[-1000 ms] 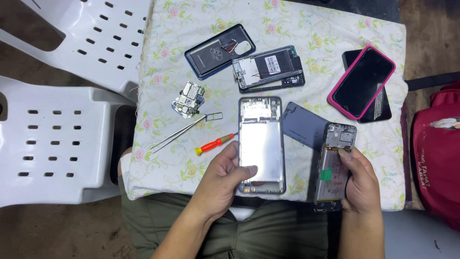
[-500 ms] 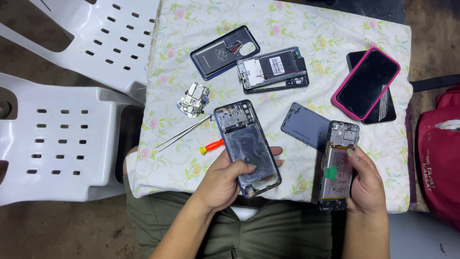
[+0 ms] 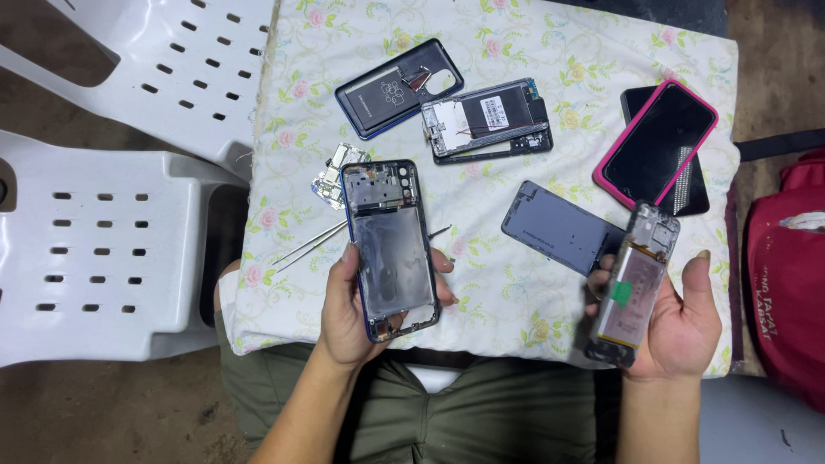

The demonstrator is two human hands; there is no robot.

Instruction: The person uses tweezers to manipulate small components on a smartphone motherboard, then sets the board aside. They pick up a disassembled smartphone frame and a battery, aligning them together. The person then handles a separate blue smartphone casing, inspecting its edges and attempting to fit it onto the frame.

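Left hand (image 3: 357, 314) has turned frame (image 3: 391, 249) inside-up, fingers clamped; right hand (image 3: 679, 322) apparently cradles opened phone (image 3: 634, 288), lifted off bench (image 3: 516, 292).

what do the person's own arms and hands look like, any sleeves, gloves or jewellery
Both forearms are bare with no sleeves in view. The left hand and right hand wear no gloves, and no rings, watch or wristband show. Fingernails look short and unpainted.

Floral-clothed table (image 3: 516, 318) bears opened phones (image 3: 485, 120), tweezers (image 3: 309, 245), covers (image 3: 559, 228).
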